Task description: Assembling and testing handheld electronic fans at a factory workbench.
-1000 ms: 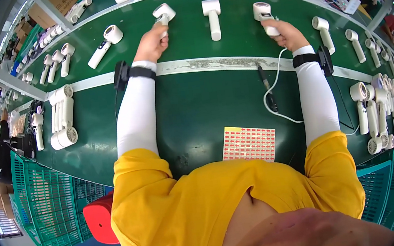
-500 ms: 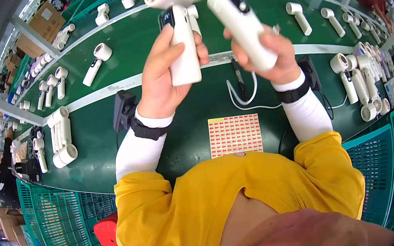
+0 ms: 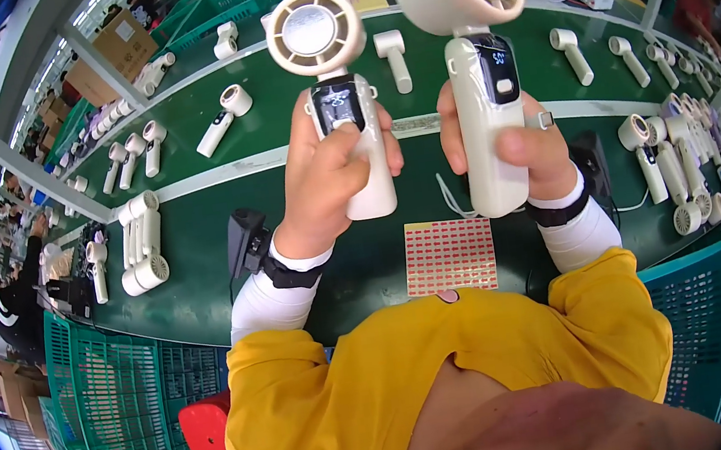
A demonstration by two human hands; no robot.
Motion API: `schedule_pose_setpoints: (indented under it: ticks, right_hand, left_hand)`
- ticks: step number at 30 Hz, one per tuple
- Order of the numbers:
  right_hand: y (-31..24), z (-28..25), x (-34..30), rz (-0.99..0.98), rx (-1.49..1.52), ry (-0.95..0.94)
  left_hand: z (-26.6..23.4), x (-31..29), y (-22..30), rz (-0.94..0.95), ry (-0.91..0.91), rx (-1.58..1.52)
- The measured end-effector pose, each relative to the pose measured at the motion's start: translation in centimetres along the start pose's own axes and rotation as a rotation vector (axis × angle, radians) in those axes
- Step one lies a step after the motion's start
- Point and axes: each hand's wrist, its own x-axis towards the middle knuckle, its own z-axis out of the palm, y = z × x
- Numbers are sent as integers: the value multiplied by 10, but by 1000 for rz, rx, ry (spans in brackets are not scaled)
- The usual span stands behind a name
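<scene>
Two white handheld fans are held upright side by side above the green bench. My left hand (image 3: 312, 186) is closed around the handle of the left fan (image 3: 370, 178), its thumb on the button below a lit dark display. My right hand (image 3: 542, 151) grips the handle of the right fan (image 3: 491, 162), thumb along its side; that display is lit too. A small metal-tipped plug (image 3: 544, 121) sticks out beside my right thumb; where its cable runs is partly hidden. Both round fan heads face me, the right one angled to the right.
A sheet of red-marked stickers (image 3: 449, 257) lies before me. White fans are stacked at left (image 3: 143, 244) and clustered at right (image 3: 675, 161). Others rest on the belt (image 3: 275, 131) beyond. Green crates (image 3: 110, 394) flank me. A person in dark clothes (image 3: 17, 311) works at far left.
Both fans have come lower and now stand upright, their heads and displays turned toward me. My left thumb has moved onto the button. A person's arm now shows across the bench.
</scene>
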Motion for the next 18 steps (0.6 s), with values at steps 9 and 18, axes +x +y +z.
schedule_pose_setpoints:
  ticks: [9,18]
  right_hand:
    - [5,17,-1,-4,-241,110]
    - [21,10,2,-126,-374,110]
  left_hand:
    - [7,-10,6,-25,2,83]
    - [14,-13,6,37,-13,157]
